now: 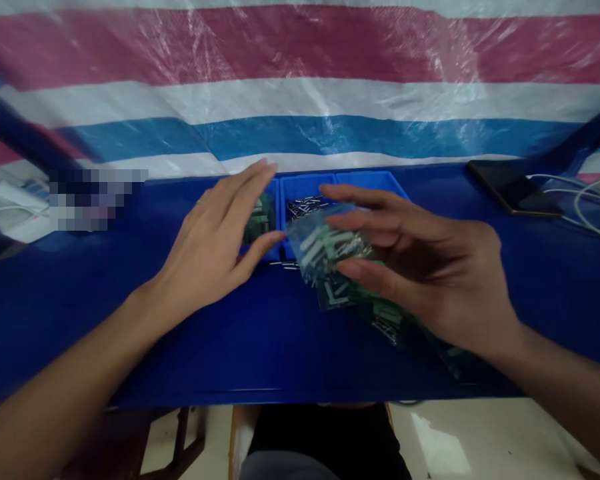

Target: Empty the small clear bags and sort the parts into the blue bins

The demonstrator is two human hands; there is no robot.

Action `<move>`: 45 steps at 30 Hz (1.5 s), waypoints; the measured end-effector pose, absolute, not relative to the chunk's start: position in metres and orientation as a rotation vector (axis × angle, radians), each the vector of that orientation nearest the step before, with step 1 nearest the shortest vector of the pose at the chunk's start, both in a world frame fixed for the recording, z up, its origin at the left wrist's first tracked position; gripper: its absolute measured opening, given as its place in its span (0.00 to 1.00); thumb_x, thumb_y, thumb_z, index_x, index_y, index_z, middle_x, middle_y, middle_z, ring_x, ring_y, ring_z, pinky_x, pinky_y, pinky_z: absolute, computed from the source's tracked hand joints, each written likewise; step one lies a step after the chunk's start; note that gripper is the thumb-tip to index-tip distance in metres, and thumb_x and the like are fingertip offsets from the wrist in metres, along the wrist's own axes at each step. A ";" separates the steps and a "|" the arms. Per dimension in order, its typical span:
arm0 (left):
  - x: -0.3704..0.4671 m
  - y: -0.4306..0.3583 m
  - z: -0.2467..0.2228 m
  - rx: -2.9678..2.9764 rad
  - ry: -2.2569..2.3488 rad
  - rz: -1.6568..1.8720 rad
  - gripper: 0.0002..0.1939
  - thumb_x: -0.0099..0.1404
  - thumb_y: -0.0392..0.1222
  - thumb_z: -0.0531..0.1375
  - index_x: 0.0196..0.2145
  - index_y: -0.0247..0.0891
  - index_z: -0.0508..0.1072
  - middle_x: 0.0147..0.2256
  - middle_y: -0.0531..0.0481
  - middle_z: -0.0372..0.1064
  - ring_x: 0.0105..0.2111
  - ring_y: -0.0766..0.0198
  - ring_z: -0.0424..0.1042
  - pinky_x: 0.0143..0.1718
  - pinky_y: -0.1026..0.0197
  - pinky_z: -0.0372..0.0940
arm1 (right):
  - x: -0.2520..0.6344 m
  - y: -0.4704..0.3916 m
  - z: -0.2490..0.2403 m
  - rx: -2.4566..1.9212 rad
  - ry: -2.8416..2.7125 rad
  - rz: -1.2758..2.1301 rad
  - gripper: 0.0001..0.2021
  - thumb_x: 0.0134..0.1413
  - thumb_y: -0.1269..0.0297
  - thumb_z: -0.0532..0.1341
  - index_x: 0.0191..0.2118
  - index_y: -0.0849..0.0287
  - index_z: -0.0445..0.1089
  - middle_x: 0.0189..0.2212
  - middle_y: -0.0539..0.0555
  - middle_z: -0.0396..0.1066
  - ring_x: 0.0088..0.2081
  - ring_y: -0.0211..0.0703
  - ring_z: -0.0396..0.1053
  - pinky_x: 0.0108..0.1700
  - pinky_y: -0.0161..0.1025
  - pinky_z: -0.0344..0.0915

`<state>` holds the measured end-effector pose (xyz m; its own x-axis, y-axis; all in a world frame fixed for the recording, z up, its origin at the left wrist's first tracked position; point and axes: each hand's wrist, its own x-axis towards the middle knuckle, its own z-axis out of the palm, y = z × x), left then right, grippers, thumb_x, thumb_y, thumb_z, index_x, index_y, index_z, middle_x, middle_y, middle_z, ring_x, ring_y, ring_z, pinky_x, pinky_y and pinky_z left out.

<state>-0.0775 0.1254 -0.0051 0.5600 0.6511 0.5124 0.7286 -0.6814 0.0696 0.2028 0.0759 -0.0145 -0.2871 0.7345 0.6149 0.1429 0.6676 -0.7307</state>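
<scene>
My left hand (220, 233) is over the left blue bin, fingers stretched out and holding nothing. Green pieces (261, 220) show in that bin beside my thumb. The middle blue bin (297, 187) has thin metal pins (305, 207) in it. My right hand (420, 260) has its thumb and fingers around a clear plastic bag (320, 250) with green and metallic pieces inside. Under and beside that hand, several more such bags (387, 320) lie on the blue table (230, 353). A few loose pins (286, 265) rest in front of the middle bin.
A third blue bin (375, 180) stands at the right of the row. Farther right is a dark phone or tablet (513, 189) beside white cables (587, 200). White papers or packaging (25, 213) lie at the far left. A striped sheet (300, 100) hangs behind the table.
</scene>
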 end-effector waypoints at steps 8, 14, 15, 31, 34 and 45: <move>-0.063 0.097 -0.001 -2.727 -0.733 -1.256 0.12 0.80 0.36 0.68 0.53 0.55 0.84 0.46 0.56 0.87 0.44 0.57 0.87 0.48 0.52 0.83 | 0.196 0.072 -0.014 -0.779 -1.830 0.529 0.08 0.72 0.69 0.72 0.45 0.46 0.88 0.51 0.53 0.88 0.49 0.55 0.87 0.46 0.53 0.89; -0.065 0.093 -0.002 -2.608 -0.779 -1.195 0.18 0.82 0.36 0.66 0.63 0.56 0.82 0.51 0.53 0.84 0.43 0.59 0.85 0.40 0.57 0.82 | 0.191 0.065 -0.013 -0.772 -1.632 0.707 0.13 0.71 0.71 0.72 0.53 0.44 0.85 0.35 0.44 0.83 0.26 0.37 0.81 0.28 0.36 0.81; -0.066 0.094 -0.001 -2.576 -0.750 -1.190 0.20 0.81 0.34 0.66 0.64 0.55 0.81 0.54 0.51 0.83 0.46 0.58 0.85 0.41 0.56 0.82 | 0.191 0.065 -0.012 -0.762 -1.558 0.801 0.11 0.71 0.71 0.72 0.50 0.45 0.86 0.36 0.45 0.84 0.26 0.37 0.82 0.26 0.35 0.81; -0.058 0.095 0.003 -3.082 -1.402 -2.019 0.08 0.72 0.52 0.78 0.39 0.49 0.89 0.27 0.58 0.82 0.23 0.65 0.80 0.25 0.62 0.77 | 0.199 0.068 -0.005 -0.852 -2.017 -0.105 0.14 0.76 0.69 0.66 0.58 0.47 0.86 0.49 0.58 0.83 0.41 0.51 0.83 0.34 0.48 0.82; -0.057 0.094 0.001 -3.225 -1.316 -1.924 0.08 0.78 0.50 0.73 0.39 0.49 0.89 0.30 0.55 0.84 0.25 0.60 0.83 0.25 0.59 0.80 | 0.200 0.068 -0.005 -0.892 -1.956 -0.070 0.07 0.75 0.62 0.70 0.49 0.44 0.88 0.53 0.56 0.84 0.39 0.50 0.83 0.28 0.47 0.77; -0.061 0.102 0.005 -2.343 -0.522 -1.168 0.17 0.75 0.33 0.71 0.53 0.58 0.85 0.56 0.57 0.85 0.54 0.52 0.85 0.37 0.52 0.87 | 0.198 0.080 -0.001 -0.779 -1.689 1.247 0.17 0.69 0.51 0.76 0.31 0.54 0.83 0.24 0.47 0.81 0.20 0.34 0.74 0.22 0.29 0.72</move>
<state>-0.0608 0.1016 0.0052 0.5656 0.1259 0.8150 0.5235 -0.8185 -0.2368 0.1977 0.0797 -0.0007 -0.4241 0.8620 0.2777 -0.0119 0.3013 -0.9535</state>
